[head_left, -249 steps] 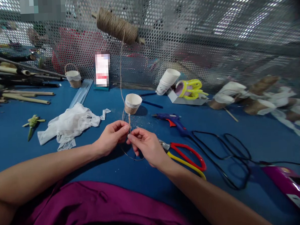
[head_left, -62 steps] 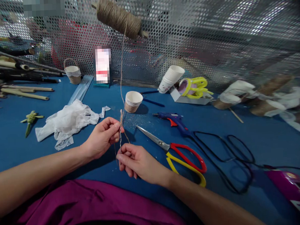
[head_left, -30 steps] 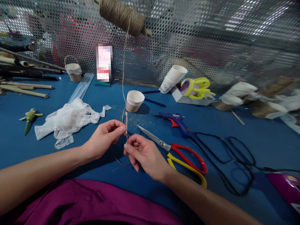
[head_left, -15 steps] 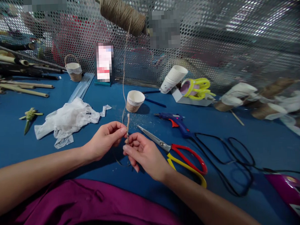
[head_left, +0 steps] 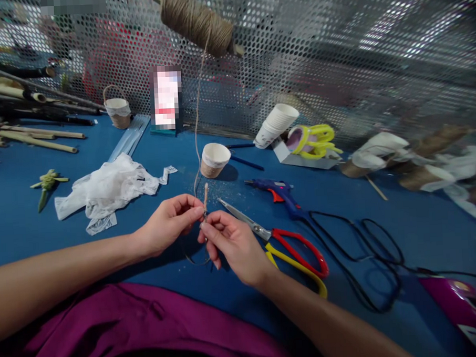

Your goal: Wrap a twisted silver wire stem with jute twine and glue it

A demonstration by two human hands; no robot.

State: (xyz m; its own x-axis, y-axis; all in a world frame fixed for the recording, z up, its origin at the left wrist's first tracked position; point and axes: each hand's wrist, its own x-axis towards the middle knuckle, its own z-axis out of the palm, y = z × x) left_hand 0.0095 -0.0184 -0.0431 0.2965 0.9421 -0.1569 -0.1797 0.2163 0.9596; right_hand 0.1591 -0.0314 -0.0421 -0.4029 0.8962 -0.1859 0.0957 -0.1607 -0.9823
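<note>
Left hand [head_left: 182, 219] and right hand [head_left: 233, 243] are pinching the stem [head_left: 205, 202] above the desk [head_left: 19, 222]; I am seeing twine [head_left: 206, 191] covering its tip, lower length looking bare: wrapping apparently part done.

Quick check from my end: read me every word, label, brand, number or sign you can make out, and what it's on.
No text is legible.
Phone: screen pixelated, unreadable.
Glue gun: pale label, too small to read.
Stacked paper cups: dark marks near the lower end, too small to read.
Purple device: white patch, too blurred to read.
</note>
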